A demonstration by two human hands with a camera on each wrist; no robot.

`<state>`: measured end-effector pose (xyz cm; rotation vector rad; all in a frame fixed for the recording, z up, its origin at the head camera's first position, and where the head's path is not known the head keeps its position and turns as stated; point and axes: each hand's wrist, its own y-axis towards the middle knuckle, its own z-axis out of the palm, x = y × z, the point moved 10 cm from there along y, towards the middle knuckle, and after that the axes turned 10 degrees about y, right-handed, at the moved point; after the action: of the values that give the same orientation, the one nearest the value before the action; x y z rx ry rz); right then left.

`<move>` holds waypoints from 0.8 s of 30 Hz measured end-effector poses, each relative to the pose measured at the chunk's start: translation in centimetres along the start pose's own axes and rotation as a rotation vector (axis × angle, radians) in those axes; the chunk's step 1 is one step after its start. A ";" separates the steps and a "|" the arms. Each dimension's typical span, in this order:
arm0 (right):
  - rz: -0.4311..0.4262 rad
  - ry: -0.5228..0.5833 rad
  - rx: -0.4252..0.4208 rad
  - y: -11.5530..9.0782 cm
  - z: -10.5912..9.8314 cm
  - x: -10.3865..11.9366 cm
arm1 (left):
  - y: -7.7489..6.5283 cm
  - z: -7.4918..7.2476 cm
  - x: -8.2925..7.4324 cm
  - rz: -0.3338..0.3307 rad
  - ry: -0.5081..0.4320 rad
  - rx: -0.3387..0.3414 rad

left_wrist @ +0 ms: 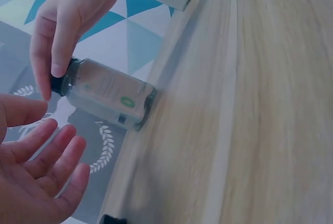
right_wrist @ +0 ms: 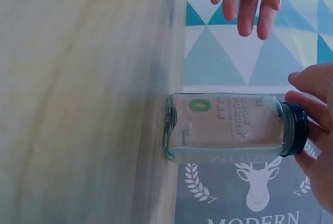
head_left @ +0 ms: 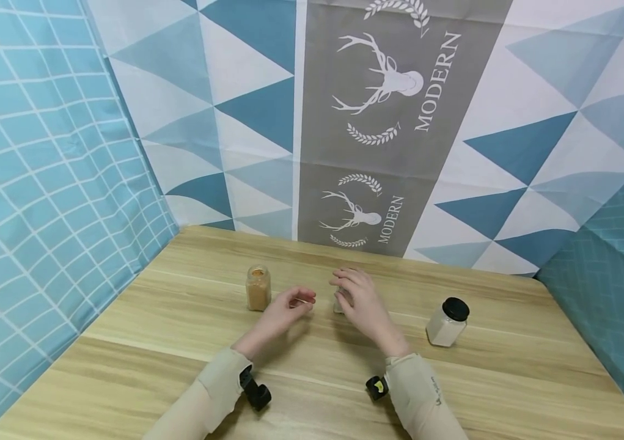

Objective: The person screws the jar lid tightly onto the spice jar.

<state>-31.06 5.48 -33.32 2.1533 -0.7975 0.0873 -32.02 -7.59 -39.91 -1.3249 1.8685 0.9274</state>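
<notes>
A clear glass spice jar [right_wrist: 229,122] of pale powder with a black lid stands upright on the table. My right hand [head_left: 363,299] reaches over it from above, its fingers holding the black lid [left_wrist: 58,82]; in the head view this hand hides most of the jar. To its left, my left hand [head_left: 284,311] is held apart from the jar with loosely bent fingers and nothing in its grasp. Just beyond the left hand stands a jar of orange-brown powder [head_left: 258,292], whose top shows no black lid in the head view.
Right of my right hand, another jar [head_left: 446,330] holds white powder under a black lid [head_left: 456,308]. A black piece [left_wrist: 112,220], mostly cut off, shows at the table surface near my left hand. Patterned cloth [head_left: 256,122] hangs behind the wooden table [head_left: 317,391].
</notes>
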 end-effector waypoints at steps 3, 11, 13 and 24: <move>-0.010 -0.005 0.004 0.0 0.2 0.2 | -0.4 -0.6 0.0 -0.012 0.016 -0.003; -0.030 0.033 0.059 0.2 1.1 1.0 | -1.3 -2.8 -1.0 -0.034 -0.017 0.029; -0.049 0.014 0.070 0.2 1.3 1.5 | -1.0 -3.0 0.1 -0.037 -0.024 0.021; -0.134 -0.046 0.138 0.6 3.1 3.2 | -1.6 -4.3 1.6 0.003 -0.050 0.118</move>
<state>-29.43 1.33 -33.90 2.3412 -0.6887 0.0239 -31.36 -12.33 -39.24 -1.2176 1.8578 0.8313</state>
